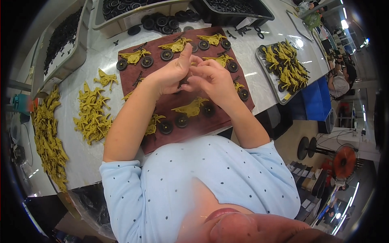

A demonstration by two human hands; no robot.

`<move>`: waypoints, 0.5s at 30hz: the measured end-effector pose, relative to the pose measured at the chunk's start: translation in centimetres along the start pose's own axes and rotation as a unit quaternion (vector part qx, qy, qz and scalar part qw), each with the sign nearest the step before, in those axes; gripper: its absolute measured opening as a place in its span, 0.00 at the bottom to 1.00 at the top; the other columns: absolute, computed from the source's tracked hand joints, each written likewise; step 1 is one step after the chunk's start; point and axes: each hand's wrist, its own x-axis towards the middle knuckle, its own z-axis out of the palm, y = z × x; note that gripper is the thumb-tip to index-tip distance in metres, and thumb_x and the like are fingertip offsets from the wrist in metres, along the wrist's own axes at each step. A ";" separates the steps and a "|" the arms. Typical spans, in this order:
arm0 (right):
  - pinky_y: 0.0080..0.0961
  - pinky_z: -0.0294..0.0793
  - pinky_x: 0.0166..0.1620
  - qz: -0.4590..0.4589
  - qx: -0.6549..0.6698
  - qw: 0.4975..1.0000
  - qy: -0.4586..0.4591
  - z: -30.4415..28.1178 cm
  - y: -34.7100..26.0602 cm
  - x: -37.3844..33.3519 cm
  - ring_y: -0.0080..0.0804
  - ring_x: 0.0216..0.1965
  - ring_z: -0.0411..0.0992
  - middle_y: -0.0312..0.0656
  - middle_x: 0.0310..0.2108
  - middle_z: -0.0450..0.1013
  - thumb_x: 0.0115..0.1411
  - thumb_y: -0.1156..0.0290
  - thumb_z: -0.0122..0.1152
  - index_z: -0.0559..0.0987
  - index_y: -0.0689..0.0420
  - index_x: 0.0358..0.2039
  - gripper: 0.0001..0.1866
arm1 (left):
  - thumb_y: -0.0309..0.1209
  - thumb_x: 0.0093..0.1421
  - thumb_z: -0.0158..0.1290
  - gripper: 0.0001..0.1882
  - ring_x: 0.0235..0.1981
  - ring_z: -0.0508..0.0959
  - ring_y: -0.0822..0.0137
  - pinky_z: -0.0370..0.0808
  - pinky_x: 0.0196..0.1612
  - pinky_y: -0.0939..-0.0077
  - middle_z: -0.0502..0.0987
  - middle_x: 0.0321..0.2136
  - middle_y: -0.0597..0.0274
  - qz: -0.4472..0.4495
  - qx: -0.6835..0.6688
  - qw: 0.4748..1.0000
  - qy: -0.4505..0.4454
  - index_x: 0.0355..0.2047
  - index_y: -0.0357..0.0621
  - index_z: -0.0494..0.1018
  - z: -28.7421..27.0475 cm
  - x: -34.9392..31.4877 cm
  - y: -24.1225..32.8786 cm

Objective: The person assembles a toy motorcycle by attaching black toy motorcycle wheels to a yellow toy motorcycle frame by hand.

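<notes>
Both hands meet over the middle of the mat [162, 133]. The left hand [170, 73] and right hand [212, 79] press their fingers [202, 71] together round a small dark part [181, 84], pinched between them just above the mat; most of it is hidden, so its shape cannot be told. The left thumb points up and away.

The mat is dark red and lies on the pale table [81, 158]. On it, about eight yellow toy bikes [190, 108] with black wheels can be counted: four in the far rows, one just beyond the hands, and three or so near the body, some partly covered by the forearms.

Left of the mat lies a loose heap of yellow frames [92, 113] without wheels, too tangled to count, with one lone frame [106, 77] beyond it. A second, longer heap [48, 141] runs along the table's left edge.

Right of the mat a metal tray [279, 95] holds a pile of finished bikes [285, 65], too many to count.

At the far side stand three bins: one at the left [60, 40] with small black bits, one in the middle [133, 14] with black wheels, and a black one at the right [239, 10]. About eight loose wheels [166, 22] lie before the middle bin.

Another person [342, 79] is at work far off on the right.
</notes>
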 end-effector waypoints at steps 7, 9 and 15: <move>0.18 0.69 0.37 0.007 0.026 1.000 0.001 -1.7 1.5 0.3 0.20 0.33 0.70 0.34 0.31 0.71 0.53 0.74 0.65 0.80 0.60 0.32 0.06 | 0.71 0.57 0.30 0.42 0.22 0.63 0.78 0.57 0.19 0.88 0.68 0.27 0.68 0.031 -0.055 0.998 -0.021 0.44 0.41 0.66 1.9 1.8 0.2; 0.17 0.70 0.37 0.043 0.196 0.980 -0.001 -2.4 2.9 0.4 0.20 0.32 0.71 0.33 0.30 0.72 0.57 0.73 0.62 0.78 0.60 0.34 0.06 | 0.64 0.62 0.33 0.34 0.21 0.62 0.78 0.57 0.18 0.89 0.68 0.27 0.67 0.005 -0.093 0.995 -0.025 0.41 0.42 0.67 2.0 2.0 0.8; 0.15 0.72 0.35 0.090 0.264 0.958 0.065 -6.2 4.7 1.0 0.21 0.30 0.74 0.37 0.29 0.74 0.61 0.73 0.57 0.73 0.61 0.37 0.07 | 0.45 0.66 0.44 0.18 0.18 0.60 0.80 0.56 0.17 0.87 0.72 0.26 0.63 -0.004 -0.085 0.996 0.005 0.34 0.40 0.70 1.0 4.3 0.4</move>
